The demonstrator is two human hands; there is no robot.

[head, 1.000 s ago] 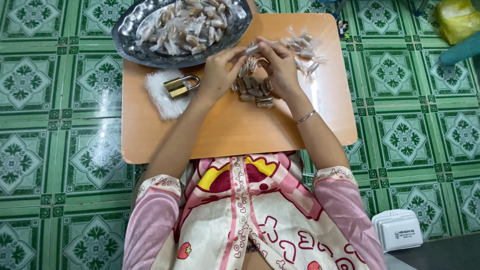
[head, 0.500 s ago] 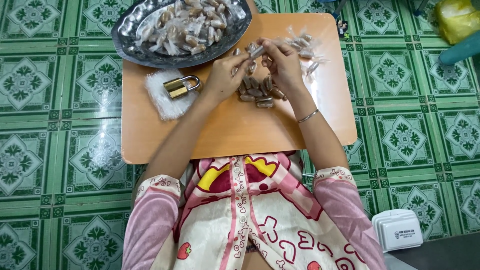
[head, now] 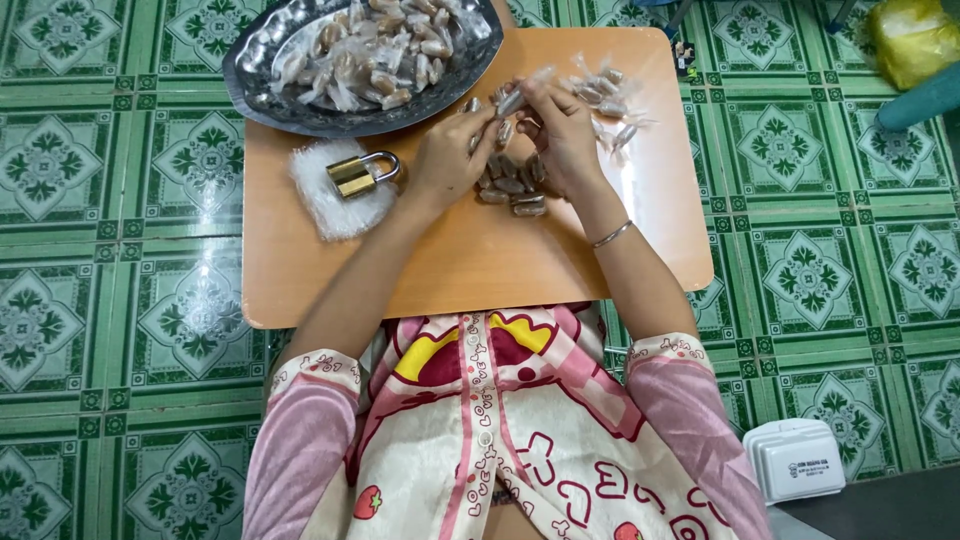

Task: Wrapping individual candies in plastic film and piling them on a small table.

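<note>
My left hand (head: 450, 150) and my right hand (head: 560, 125) meet over a small wooden table (head: 480, 260). Both pinch one candy in a clear wrapper (head: 512, 100), each at one end. Just below the hands lies a small heap of brown unwrapped candies (head: 510, 185). A silver metal tray (head: 270, 85) at the table's far left holds several wrapped candies (head: 370, 55). More wrapped candies (head: 605, 95) lie on the table to the right of my right hand. A thin bangle (head: 612, 234) sits on my right wrist.
A brass padlock (head: 355, 175) rests on a white fuzzy pad (head: 325, 205) left of my left hand. Green patterned floor tiles (head: 120, 280) surround the table. A white box (head: 795, 460) lies on the floor at the lower right, a yellow bag (head: 910, 40) at the top right.
Both hands have moved up from the brown candy heap and now hold a wrapped candy between them. The heap lies uncovered below the hands.
</note>
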